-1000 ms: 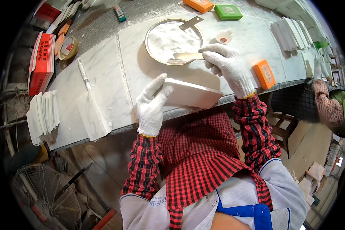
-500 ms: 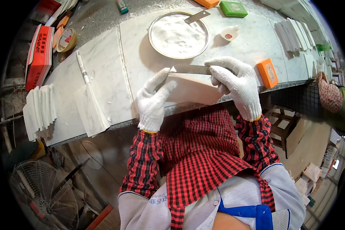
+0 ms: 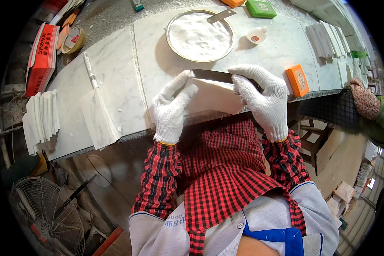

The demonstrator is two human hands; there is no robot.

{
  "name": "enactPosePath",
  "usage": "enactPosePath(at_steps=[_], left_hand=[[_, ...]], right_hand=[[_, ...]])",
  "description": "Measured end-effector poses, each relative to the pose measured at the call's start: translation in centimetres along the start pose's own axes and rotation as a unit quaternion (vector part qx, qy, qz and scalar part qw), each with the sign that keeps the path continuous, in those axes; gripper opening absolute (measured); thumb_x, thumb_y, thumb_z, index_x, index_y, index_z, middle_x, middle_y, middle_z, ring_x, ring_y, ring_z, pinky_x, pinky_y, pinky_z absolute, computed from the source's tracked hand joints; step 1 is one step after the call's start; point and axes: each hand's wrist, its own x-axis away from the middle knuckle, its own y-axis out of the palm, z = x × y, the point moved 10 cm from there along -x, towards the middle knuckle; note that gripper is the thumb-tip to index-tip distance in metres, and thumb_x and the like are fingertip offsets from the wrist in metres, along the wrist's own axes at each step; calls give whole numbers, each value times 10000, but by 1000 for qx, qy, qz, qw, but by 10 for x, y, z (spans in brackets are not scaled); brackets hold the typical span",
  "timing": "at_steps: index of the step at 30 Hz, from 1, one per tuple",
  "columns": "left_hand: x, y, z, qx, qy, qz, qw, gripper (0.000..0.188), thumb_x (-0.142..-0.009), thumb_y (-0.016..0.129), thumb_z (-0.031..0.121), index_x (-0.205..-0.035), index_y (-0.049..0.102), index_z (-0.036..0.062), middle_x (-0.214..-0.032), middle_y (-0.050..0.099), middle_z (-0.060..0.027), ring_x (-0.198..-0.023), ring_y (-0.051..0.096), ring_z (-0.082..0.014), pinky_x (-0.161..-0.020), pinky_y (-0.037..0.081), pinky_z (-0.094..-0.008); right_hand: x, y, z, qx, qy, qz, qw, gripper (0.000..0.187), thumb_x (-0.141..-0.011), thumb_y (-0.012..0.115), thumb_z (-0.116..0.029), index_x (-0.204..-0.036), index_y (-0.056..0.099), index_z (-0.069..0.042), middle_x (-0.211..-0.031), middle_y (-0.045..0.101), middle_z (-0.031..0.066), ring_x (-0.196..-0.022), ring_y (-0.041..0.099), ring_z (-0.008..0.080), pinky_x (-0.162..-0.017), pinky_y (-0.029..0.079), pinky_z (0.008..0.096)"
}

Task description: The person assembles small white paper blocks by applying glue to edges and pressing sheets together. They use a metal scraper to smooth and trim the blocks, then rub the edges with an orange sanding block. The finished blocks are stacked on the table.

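Observation:
Both my hands wear white knitted gloves and are closed over the front edge of the marble bench (image 3: 132, 89). In my right hand (image 3: 262, 96) is a thin dark flat metal blade (image 3: 212, 76), its free end pointing left. My left hand (image 3: 171, 102) pinches the left end of a thin flat white piece (image 3: 217, 94), and its index fingertip is at the blade's tip. The blade lies along the far edge of that piece; whether they touch is unclear. My right fingers partly hide the piece's right end. Beyond stands a round metal bowl (image 3: 200, 38) of white powder or paste.
Another metal blade (image 3: 222, 16) leans in the bowl. A small white dish (image 3: 256, 36), orange box (image 3: 297, 81) and green box (image 3: 260, 9) lie to the right. At left are a white-bristled brush (image 3: 96, 102) and stacked white strips (image 3: 42, 119). A fan (image 3: 47, 217) stands lower left.
The blade has tilted, so its face looks darker, and its left end sits slightly higher. The white bit at its tip no longer shows clearly. Both hands keep nearly the same place.

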Motion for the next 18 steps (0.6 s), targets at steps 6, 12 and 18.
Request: enactPosePath(at_steps=[6,12,18], left_hand=[[0,-3,-3,1,4,13,1000,396,-920,732,-8,-1308,660,-46,-1236,708,-121,-1106,664,-157,-991,542,-294],[1,-4,-6,13,21,8,1000,392,-922,724,-20,-1310,670,-22,-1227,713,-108,-1078,669,-141,-973,546,-284],[2,-4,-6,11,31,11,999,397,-925,719,-30,-1318,664,-21,-1239,708,-109,-1067,669,-136,-968,548,-277]], right_hand=[[1,-7,-1,3,3,15,1000,186,-926,682,-52,-1081,752,24,-836,737,75,-745,668,86,-673,536,244],[0,-19,28,-84,127,27,988,217,-964,665,-98,-1123,750,22,-794,703,45,-660,608,57,-579,480,212],[-4,-14,37,-105,150,6,983,241,-966,669,-136,-1128,745,25,-785,692,42,-641,593,58,-559,470,211]])
